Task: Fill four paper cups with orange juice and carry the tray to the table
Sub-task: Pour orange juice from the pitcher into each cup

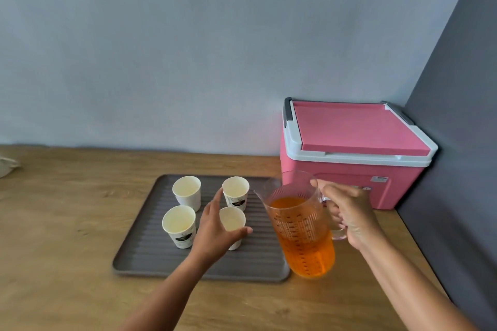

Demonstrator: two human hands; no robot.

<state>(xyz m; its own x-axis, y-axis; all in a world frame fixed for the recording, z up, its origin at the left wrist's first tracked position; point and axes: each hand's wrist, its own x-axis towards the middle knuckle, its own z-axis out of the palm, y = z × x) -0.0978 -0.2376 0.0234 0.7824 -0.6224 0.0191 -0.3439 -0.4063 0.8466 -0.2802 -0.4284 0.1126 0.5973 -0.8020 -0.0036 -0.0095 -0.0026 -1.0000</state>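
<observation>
Wooden tabletop (67,223) against a grey wall bears a grey ribbed tray (150,258) with four white paper cups (178,220) standing upright, mouths up. The left hand (215,231) spreads, fingers straight, around the near-right cup (232,219). The right hand (352,215) grips the handle of a clear plastic pitcher of orange juice (301,228), nearly upright, spout pointing left towards the cups.

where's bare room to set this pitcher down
Bare wooden counter left of the grey tray, and the strip in front of it. Crowded: paper cups around the left hand; the gap by the pink cooler, where the right hand holds the pitcher.
</observation>
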